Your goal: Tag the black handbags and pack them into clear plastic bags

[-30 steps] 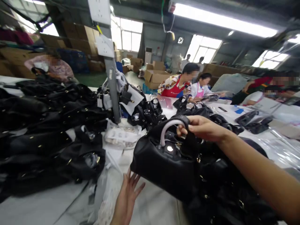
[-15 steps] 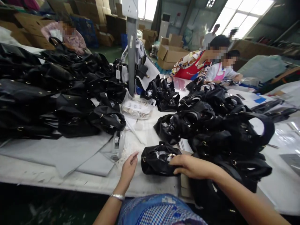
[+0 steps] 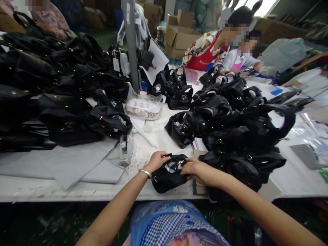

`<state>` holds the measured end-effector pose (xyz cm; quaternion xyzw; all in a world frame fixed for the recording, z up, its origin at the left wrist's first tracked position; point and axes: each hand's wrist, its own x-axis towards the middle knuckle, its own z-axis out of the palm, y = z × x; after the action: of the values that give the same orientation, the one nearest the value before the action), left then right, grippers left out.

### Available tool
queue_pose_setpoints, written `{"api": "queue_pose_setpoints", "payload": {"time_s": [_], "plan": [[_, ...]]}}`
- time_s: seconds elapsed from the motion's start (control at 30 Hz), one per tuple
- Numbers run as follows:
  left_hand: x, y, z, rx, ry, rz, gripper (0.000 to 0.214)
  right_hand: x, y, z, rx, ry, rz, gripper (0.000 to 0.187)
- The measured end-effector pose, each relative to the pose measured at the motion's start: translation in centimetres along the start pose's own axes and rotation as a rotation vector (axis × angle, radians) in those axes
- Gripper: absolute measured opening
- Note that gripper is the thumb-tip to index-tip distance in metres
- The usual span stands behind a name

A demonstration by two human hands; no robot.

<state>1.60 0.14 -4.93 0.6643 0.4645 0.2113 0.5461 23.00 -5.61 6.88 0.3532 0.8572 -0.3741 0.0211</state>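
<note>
My left hand [image 3: 157,162] pinches the far rim of a bag [image 3: 166,182]; my right hand [image 3: 198,171] grasps its right edge. The bag sits on the table [image 3: 99,193] between them, top open. Holding both sides evenly should keep it spread. Other bags [image 3: 269,160] crowd beyond my right hand.

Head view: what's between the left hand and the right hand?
The black bag, open at the top, whitish wrapping showing inside. The head view shows it, with left hand and right hand at opposite sides.
</note>
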Motion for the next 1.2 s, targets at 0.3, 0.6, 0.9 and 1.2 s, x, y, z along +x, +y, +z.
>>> {"api": "queue_pose_setpoints", "payload": {"time_s": [0.3,0.6,0.9,1.2], "plan": [[-2.0,2.3,0.6,0.471,0.062,0.367,0.026,-1.3,-0.3,0.5,-0.005,0.032,0.07,0.035],[0.2,3.4,0.2,0.606,-0.015,0.147,0.016,-1.7,1.2,0.0,-0.028,0.145,0.018,0.033],[-0.3,2.5,1.0,0.453,0.301,0.011,0.008,-5.4,3.6,6.0,0.403,0.876,0.407,0.023],[0.3,0.3,-0.2,-0.186,0.198,-0.269,0.032,0.8,2.9,13.3,0.591,0.877,0.423,0.02]]}}
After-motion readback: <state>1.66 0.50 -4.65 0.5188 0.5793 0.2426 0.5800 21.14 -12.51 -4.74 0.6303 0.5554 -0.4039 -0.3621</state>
